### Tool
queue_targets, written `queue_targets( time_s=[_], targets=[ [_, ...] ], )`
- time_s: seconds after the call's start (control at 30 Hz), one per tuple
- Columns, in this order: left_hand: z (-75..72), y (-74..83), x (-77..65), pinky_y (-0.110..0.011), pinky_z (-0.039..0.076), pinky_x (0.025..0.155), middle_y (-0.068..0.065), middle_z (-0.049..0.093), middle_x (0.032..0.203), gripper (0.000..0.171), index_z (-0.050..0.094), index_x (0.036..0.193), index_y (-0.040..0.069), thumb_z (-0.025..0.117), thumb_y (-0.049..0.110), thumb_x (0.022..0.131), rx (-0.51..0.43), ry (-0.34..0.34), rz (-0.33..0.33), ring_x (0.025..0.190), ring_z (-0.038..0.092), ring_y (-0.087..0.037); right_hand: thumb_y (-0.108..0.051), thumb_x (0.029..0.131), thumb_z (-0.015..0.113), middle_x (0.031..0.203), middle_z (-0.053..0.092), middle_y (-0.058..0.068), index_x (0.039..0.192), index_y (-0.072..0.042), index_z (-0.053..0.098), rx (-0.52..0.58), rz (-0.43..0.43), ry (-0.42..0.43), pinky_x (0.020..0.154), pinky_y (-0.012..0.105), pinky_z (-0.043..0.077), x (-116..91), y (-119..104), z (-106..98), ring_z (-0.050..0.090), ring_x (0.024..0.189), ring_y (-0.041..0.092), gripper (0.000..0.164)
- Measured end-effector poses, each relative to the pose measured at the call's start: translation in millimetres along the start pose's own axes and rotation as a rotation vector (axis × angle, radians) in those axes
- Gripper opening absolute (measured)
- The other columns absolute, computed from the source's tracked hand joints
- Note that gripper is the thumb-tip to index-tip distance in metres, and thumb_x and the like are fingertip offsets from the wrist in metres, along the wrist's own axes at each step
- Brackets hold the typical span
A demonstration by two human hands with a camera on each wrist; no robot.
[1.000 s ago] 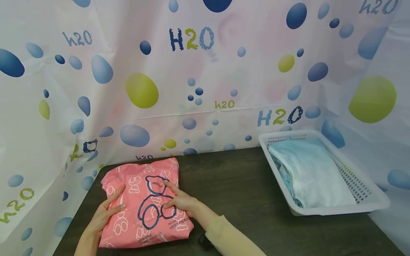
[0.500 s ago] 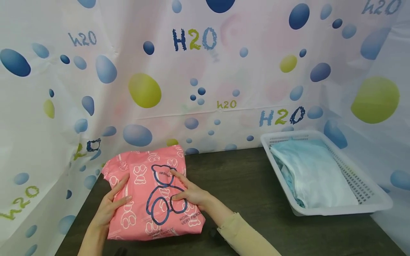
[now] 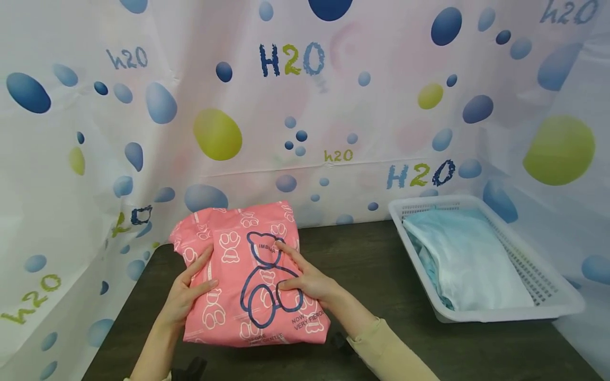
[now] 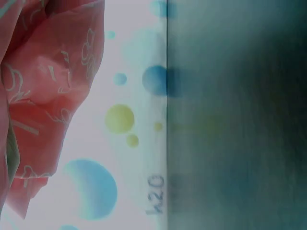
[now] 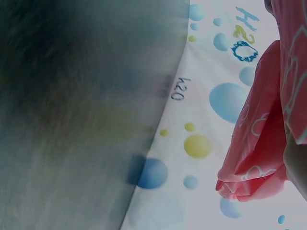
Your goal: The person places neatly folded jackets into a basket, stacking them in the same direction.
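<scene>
A pink plastic bag [image 3: 229, 312], plump and printed with white bears and one large navy bear, hangs tilted over the dark table [image 3: 367, 264]. My left hand [image 3: 186, 296] grips its left side, thumb and a finger across the front. At the right side, my right hand [image 3: 312, 283] holds it the same way, over the navy bear. The other fingers go behind the bag, mostly hidden. In the left wrist view the bag [image 4: 53, 67] fills the left edge; in the right wrist view the bag [image 5: 261, 139] shows its folded corner at the right.
A white perforated basket [image 3: 505, 316] stands on the right of the table, with folded pale-blue cloth [image 3: 472, 259] inside. Behind the table hangs a white sheet [image 3: 371, 111] printed with blue and green drops, closing off the back and sides.
Both hands have raised the pink bag off the table and carried it a little to the right, tilting its front toward me. The basket stays where it was.
</scene>
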State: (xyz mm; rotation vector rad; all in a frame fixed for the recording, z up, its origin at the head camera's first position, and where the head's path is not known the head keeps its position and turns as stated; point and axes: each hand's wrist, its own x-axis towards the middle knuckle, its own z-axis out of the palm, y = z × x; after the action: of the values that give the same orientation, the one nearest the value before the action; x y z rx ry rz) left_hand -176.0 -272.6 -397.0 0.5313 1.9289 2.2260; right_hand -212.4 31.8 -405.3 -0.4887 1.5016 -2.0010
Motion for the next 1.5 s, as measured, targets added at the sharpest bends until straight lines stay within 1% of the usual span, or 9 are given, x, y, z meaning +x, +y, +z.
queue_targets(
  time_s=[0.13, 0.4, 0.57, 0.67, 0.83, 1.0, 1.2, 1.4, 1.5],
  targets=[
    [14.3, 0.0, 13.0, -0.041, 0.054, 0.081, 0.004, 0.048, 0.136, 0.067, 0.027, 0.155, 0.030, 0.049, -0.001, 0.100, -0.024, -0.054, 0.027, 0.108, 0.065, -0.018, -0.001, 0.090, 0.063, 0.144, 0.038, 0.017, 0.153, -0.043, 0.025, -0.030, -0.026, 0.009, 0.086, 0.040, 0.055, -14, -9, -13, 0.065, 0.105, 0.026, 0.085],
    [47.7, -3.7, 40.0, -0.038, 0.055, 0.083, 0.000, 0.043, 0.139, 0.068, 0.031, 0.154, 0.029, 0.054, -0.001, 0.097, -0.018, -0.053, 0.064, 0.109, 0.062, -0.016, -0.003, 0.091, 0.062, 0.142, 0.034, 0.021, 0.155, -0.041, 0.019, -0.070, -0.058, 0.000, 0.085, 0.042, 0.055, -41, -28, -39, 0.065, 0.104, 0.028, 0.085],
    [74.1, -7.7, 61.6, -0.037, 0.055, 0.084, -0.003, 0.040, 0.141, 0.070, 0.034, 0.153, 0.031, 0.058, 0.000, 0.095, -0.018, -0.062, 0.068, 0.109, 0.061, -0.018, -0.005, 0.092, 0.061, 0.141, 0.034, 0.021, 0.155, -0.042, 0.017, -0.120, -0.057, 0.035, 0.084, 0.042, 0.055, -65, -42, -60, 0.066, 0.103, 0.029, 0.085],
    [90.1, -8.7, 75.3, -0.038, 0.055, 0.084, -0.008, 0.037, 0.143, 0.071, 0.035, 0.152, 0.032, 0.060, 0.001, 0.094, -0.030, -0.079, 0.060, 0.109, 0.061, -0.019, -0.007, 0.093, 0.061, 0.139, 0.036, 0.021, 0.154, -0.043, 0.017, -0.139, -0.050, 0.067, 0.083, 0.043, 0.055, -80, -51, -72, 0.067, 0.100, 0.030, 0.084],
    [116.9, -9.4, 99.5, -0.037, 0.054, 0.086, -0.014, 0.030, 0.150, 0.072, 0.036, 0.152, 0.031, 0.066, 0.005, 0.092, -0.058, -0.122, 0.070, 0.113, 0.057, -0.021, -0.005, 0.094, 0.060, 0.139, 0.035, 0.022, 0.155, -0.041, 0.015, -0.180, -0.088, 0.117, 0.080, 0.044, 0.056, -103, -66, -90, 0.069, 0.097, 0.030, 0.084],
    [141.7, -6.9, 126.5, -0.034, 0.054, 0.087, -0.008, 0.028, 0.155, 0.075, 0.036, 0.152, 0.029, 0.071, 0.010, 0.089, -0.035, -0.152, 0.068, 0.116, 0.054, -0.024, -0.004, 0.095, 0.058, 0.144, 0.032, 0.024, 0.156, -0.039, 0.012, -0.289, -0.137, 0.176, 0.077, 0.044, 0.057, -123, -84, -106, 0.070, 0.094, 0.029, 0.084],
    [174.4, -4.8, 158.7, -0.033, 0.053, 0.089, -0.005, 0.028, 0.155, 0.075, 0.036, 0.152, 0.028, 0.070, 0.007, 0.089, -0.022, -0.219, 0.082, 0.119, 0.049, -0.025, -0.006, 0.099, 0.055, 0.145, 0.026, 0.028, 0.156, -0.042, 0.008, -0.371, -0.140, 0.220, 0.074, 0.047, 0.057, -152, -105, -125, 0.071, 0.090, 0.031, 0.082],
    [216.9, -9.7, 188.0, -0.037, 0.053, 0.089, -0.004, 0.032, 0.152, 0.079, 0.035, 0.151, 0.040, 0.063, -0.001, 0.090, -0.049, -0.264, 0.071, 0.116, 0.051, -0.023, -0.007, 0.099, 0.054, 0.152, 0.009, 0.023, 0.156, -0.043, 0.006, -0.574, -0.142, 0.320, 0.069, 0.039, 0.058, -185, -126, -153, 0.070, 0.084, 0.023, 0.083],
    [241.0, -12.9, 199.8, -0.038, 0.053, 0.090, -0.004, 0.034, 0.150, 0.085, 0.032, 0.150, 0.046, 0.063, -0.004, 0.090, -0.068, -0.275, 0.081, 0.114, 0.052, -0.021, -0.006, 0.098, 0.055, 0.148, 0.013, 0.018, 0.156, -0.043, 0.003, -0.662, -0.129, 0.353, 0.066, 0.038, 0.058, -201, -139, -168, 0.070, 0.080, 0.024, 0.086]
  ],
)
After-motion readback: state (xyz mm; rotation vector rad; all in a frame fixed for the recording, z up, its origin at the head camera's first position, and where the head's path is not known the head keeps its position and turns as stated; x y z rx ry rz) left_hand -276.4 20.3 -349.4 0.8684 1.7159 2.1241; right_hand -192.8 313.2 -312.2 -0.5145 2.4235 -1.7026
